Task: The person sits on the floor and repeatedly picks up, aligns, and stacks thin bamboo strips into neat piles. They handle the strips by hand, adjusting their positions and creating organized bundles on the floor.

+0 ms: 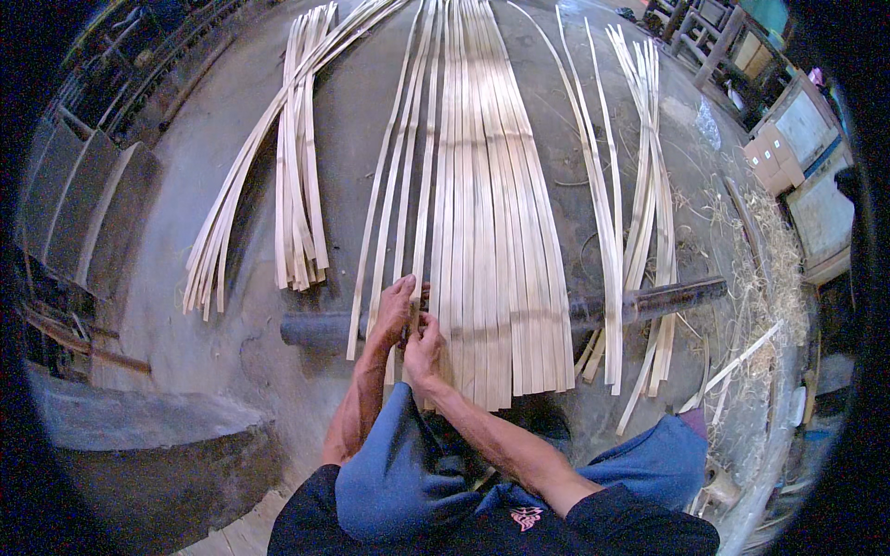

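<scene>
Long pale bamboo strips lie side by side in a broad row (496, 213), running away from me over a dark round pole (315, 330). At the row's left edge, my left hand (393, 310) is closed around a single bamboo strip (423, 213). My right hand (425, 350) pinches the same strip just nearer to me, its fingers partly hidden behind the strip and hand. Several separate strips (373, 241) lie to the left, spaced apart from the row. The near ends of the row reach toward my knees.
Bundles of strips lie on the floor at left (298, 185) and right (654, 213). Curly shavings (769, 269) pile up at the far right, near a cardboard box (774, 159). A low concrete ledge (167, 435) stands at near left, with concrete steps (116, 218) beyond.
</scene>
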### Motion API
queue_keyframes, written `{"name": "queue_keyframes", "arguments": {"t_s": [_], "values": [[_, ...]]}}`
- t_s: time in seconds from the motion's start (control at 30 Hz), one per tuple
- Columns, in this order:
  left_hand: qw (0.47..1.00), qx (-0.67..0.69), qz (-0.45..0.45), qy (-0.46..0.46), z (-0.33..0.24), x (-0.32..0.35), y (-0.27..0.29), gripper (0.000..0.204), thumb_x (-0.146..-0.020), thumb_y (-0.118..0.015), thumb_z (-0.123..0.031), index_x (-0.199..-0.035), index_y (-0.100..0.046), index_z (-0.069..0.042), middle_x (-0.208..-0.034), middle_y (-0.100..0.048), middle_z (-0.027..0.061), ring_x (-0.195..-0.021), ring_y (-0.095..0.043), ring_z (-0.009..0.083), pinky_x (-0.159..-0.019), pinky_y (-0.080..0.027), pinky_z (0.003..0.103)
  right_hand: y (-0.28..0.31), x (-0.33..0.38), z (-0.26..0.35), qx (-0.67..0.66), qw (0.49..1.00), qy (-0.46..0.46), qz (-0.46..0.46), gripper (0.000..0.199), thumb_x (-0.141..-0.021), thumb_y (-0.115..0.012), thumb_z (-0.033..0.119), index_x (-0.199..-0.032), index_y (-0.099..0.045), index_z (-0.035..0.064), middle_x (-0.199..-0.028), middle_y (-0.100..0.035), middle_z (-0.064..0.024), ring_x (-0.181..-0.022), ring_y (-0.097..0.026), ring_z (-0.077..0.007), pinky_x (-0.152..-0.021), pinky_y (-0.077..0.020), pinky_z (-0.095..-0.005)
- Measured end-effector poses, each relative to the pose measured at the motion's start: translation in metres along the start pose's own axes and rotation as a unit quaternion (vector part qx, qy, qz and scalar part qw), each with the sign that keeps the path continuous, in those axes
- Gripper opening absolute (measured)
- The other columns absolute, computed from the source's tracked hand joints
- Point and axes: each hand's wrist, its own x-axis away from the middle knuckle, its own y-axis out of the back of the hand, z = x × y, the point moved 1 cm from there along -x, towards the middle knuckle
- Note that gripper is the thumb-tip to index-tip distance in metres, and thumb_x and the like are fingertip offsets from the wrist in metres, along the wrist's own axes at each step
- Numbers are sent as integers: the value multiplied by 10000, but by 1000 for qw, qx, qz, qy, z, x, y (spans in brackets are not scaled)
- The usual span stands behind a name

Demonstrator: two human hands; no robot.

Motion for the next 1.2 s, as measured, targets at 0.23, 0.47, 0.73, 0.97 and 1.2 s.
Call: {"name": "queue_keyframes", "arguments": {"t_s": [0.23, 0.47, 0.73, 0.97, 1.2], "values": [[980, -75, -99, -157, -3, 2, 13, 436, -866, -445, -360, -1047, -542, 25, -864, -597, 93, -740, -543, 167, -670, -435, 291, 7, -11, 4, 0, 991, 57, 118, 415, -829, -502, 75, -1219, -376, 11, -643, -559, -87, -524, -529, -138, -498, -445, -308], [879, -381, -198, -210, -1, 6, 36, 303, -750, -552, -157, -992, -551, 24, -907, -556, 204, -884, -523, 344, -827, -403, 380, 12, -9, 20, 56, 984, 33, 168, 510, -809, -505, 73, -1279, -320, 9, -625, -555, -106, -531, -535, -151, -519, -438, -315], [817, -457, -245, -251, 13, 1, 39, 373, -696, -614, -161, -1034, -543, -21, -1025, -519, 189, -1001, -455, 337, -861, -361, 415, 16, -29, 25, 168, 948, 149, 227, 559, -789, -494, 145, -1276, -279, -25, -880, -564, -257, -764, -583, -296, -693, -449, -376], [827, -501, -159, -198, 11, -1, 48, 343, -708, -605, -227, -1011, -549, -78, -976, -558, 138, -949, -491, 328, -796, -387, 430, 21, -26, 42, 148, 934, 64, 318, 600, -737, -499, 150, -1249, -250, -38, -982, -515, -321, -931, -501, -453, -807, -401, -474], [909, -343, -129, -199, 16, -4, 41, 513, -710, -614, -153, -1154, -438, 35, -1084, -512, 228, -1034, -483, 346, -889, -377, 381, 22, -23, 39, 135, 931, 33, 338, 680, -680, -480, 97, -1283, -178, 16, -1085, -453, -333, -1005, -454, -462, -862, -383, -459]]}}
